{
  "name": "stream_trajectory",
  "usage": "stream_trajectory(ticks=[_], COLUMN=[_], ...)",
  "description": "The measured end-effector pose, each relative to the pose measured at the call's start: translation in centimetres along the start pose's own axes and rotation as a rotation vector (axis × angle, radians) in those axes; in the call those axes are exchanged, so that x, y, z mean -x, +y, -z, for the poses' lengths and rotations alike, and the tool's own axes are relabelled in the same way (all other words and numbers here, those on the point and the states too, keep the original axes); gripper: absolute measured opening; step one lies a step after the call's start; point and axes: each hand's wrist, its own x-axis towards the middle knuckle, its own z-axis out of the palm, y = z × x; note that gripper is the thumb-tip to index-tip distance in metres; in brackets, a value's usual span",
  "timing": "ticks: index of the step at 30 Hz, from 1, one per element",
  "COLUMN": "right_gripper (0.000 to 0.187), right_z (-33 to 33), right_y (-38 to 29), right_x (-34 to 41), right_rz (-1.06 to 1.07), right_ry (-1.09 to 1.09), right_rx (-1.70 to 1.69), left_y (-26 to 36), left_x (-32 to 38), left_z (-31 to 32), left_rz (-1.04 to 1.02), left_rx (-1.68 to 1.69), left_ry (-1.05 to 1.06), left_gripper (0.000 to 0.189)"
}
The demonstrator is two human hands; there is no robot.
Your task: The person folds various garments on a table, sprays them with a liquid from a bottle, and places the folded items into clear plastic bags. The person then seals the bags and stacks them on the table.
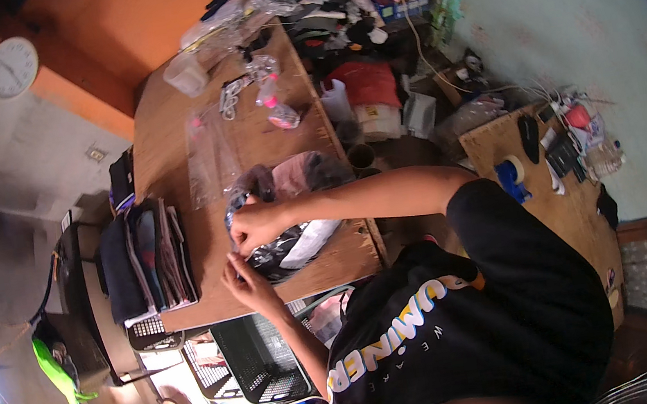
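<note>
On the wooden table before me lies a clear plastic bag point(298, 244) filled with cloth items, some black, grey and dusty pink. My right hand point(258, 223) reaches across the bag, its fingers curled onto the plastic at the left end. Just below it, my left hand point(252, 287) meets the same end of the bag with its fingertips, close to the right hand's fingers. Whether the left fingers pinch the plastic is hard to see. Flat clear plastic bags point(210, 156) lie on the table beyond the filled one.
Folded dark garments point(148, 257) stand in a row at the table's left edge. Farther back are a white plastic container point(186, 76), a coiled white cable point(229, 100) and a small bottle point(268, 93). Black plastic baskets point(262, 359) sit below the near edge. Blue tape point(510, 181) rests on another table point(555, 219).
</note>
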Motion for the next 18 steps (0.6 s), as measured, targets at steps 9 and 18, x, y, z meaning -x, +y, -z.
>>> stream_trajectory(ticks=[9, 18], right_gripper=[0.021, 0.017], right_z=[5.4, 10.1], right_y=[-4.0, 13.9], right_x=[9.1, 48.9], right_rz=[0.197, -0.868], right_ry=[0.775, 1.424], right_rx=[0.282, 0.002], left_y=[0.7, -9.0], left_x=[-2.8, -9.6], left_z=[-1.7, 5.6], left_rz=[0.217, 0.341], left_rx=[0.118, 0.179], left_ry=[-0.166, -0.272], left_gripper=[0.031, 0.042])
